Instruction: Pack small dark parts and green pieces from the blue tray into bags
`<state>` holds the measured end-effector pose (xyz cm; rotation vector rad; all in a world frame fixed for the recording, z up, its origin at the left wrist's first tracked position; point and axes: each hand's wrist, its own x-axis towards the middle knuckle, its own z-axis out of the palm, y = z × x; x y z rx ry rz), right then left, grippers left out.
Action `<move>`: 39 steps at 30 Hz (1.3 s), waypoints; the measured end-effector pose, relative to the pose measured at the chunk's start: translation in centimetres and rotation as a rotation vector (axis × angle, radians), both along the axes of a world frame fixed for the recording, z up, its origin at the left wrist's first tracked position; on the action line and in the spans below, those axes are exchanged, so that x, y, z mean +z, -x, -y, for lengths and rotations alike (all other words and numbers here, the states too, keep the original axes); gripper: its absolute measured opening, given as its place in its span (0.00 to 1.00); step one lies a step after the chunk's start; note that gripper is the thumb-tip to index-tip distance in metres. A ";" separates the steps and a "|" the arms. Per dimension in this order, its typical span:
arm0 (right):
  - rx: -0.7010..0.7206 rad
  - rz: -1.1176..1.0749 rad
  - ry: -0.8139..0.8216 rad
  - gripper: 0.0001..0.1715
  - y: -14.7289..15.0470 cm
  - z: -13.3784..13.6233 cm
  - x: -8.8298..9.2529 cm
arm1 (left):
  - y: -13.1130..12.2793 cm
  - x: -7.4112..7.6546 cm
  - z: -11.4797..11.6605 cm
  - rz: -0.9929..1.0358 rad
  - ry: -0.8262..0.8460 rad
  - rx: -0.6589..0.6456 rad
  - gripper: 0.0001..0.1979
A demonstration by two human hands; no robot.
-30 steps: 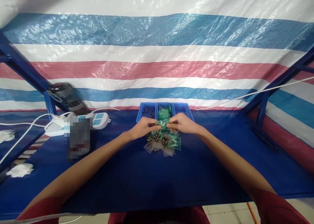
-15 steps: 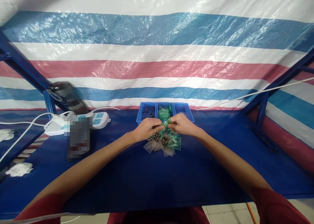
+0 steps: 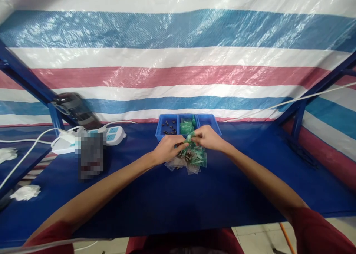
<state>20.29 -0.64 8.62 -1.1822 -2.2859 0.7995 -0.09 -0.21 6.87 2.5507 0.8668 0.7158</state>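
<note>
My left hand (image 3: pixel 167 148) and my right hand (image 3: pixel 208 137) meet over a heap of small plastic bags (image 3: pixel 191 158) with dark little parts inside, lying on the blue table top. Both hands pinch one small green bag (image 3: pixel 189 138) between their fingertips, held just above the heap. Right behind them stands a blue three-compartment tray (image 3: pixel 208 119): dark small parts (image 3: pixel 168 127) lie in its left cell, green bags (image 3: pixel 185 126) in the middle cell, and the right cell shows only its floor.
A white power strip (image 3: pixel 111 135) with white cables lies at the back left, beside a dark blurred box (image 3: pixel 91 154) and a dark bottle (image 3: pixel 74 108). White crumpled wads (image 3: pixel 26 192) sit at the far left. Blue frame posts and a striped tarpaulin close the back.
The two hands have shifted slightly and lifted the green bag a little higher over the heap; the view has tilted a bit. Nothing else has moved.
</note>
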 end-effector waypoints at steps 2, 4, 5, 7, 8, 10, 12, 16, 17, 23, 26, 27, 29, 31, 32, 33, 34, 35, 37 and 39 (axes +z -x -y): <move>-0.046 -0.008 -0.034 0.16 -0.1 -0.2 0.1 | 0.1 0.1 -0.2 -0.016 0.008 0.028 0.19; 0.001 0.008 0.020 0.16 -0.4 -0.3 0.3 | 0.2 0.2 -0.7 -0.022 0.023 0.064 0.19; 0.009 0.010 0.021 0.16 -0.5 -0.4 0.4 | 0.4 0.3 -1.0 -0.023 0.021 0.070 0.18; 0.019 0.020 0.001 0.14 -0.7 -0.5 0.6 | 0.8 0.7 -1.7 -0.032 0.001 0.043 0.17; 0.020 0.023 -0.024 0.13 -0.7 -0.5 0.6 | 1.0 0.9 -1.9 -0.046 -0.009 0.012 0.16; 0.036 0.027 -0.081 0.14 -0.6 -0.6 0.5 | 1.4 1.3 -2.3 -0.094 -0.022 -0.062 0.15; 0.061 0.037 -0.129 0.15 -0.4 -0.7 0.2 | 1.6 1.6 -2.4 -0.142 -0.031 -0.122 0.14; 0.122 0.096 -0.104 0.21 -0.1 -0.7 -0.5 | 1.5 1.4 -1.9 -0.063 -0.019 -0.082 0.14; 0.137 0.099 -0.083 0.22 -0.1 -0.7 -0.6 | 1.3 1.3 -1.8 -0.013 -0.002 -0.044 0.14; 0.085 0.033 -0.025 0.23 -0.7 -0.7 -0.2 | 0.7 0.7 -1.4 0.160 0.293 0.100 0.19; 0.084 -0.014 -0.008 0.23 -0.7 -0.6 0.1 | 0.9 0.8 -1.5 0.196 0.426 0.073 0.18; 0.083 -0.036 -0.011 0.23 -0.7 -0.5 0.2 | 0.9 0.9 -1.5 0.202 0.432 0.062 0.18; 0.073 -0.080 -0.014 0.21 -0.5 -0.4 0.2 | 1.0 1.1 -1.4 0.194 0.405 0.048 0.18; 0.074 -0.110 0.003 0.20 -0.4 -0.2 0.3 | 0.9 1.3 -1.1 0.180 0.380 0.044 0.18; 0.075 -0.118 0.015 0.20 -0.4 -0.1 0.4 | 0.8 1.3 -1.0 0.184 0.378 0.046 0.19; 0.074 -0.125 0.025 0.20 -0.4 0.0 0.5 | 0.8 1.4 -0.9 0.199 0.385 0.054 0.18; 0.067 -0.135 0.030 0.20 -0.5 0.0 0.6 | 0.7 1.4 -0.8 0.222 0.398 0.067 0.17; 0.059 -0.145 0.033 0.20 -0.5 0.1 0.6 | 0.6 1.5 -0.7 0.246 0.418 0.083 0.16; 0.038 -0.171 0.032 0.20 -0.7 0.2 0.8 | 0.5 1.5 -0.7 0.282 0.464 0.111 0.16; 0.016 -0.200 0.034 0.20 -0.7 0.2 0.8 | 0.6 1.6 -0.9 0.292 0.484 0.120 0.17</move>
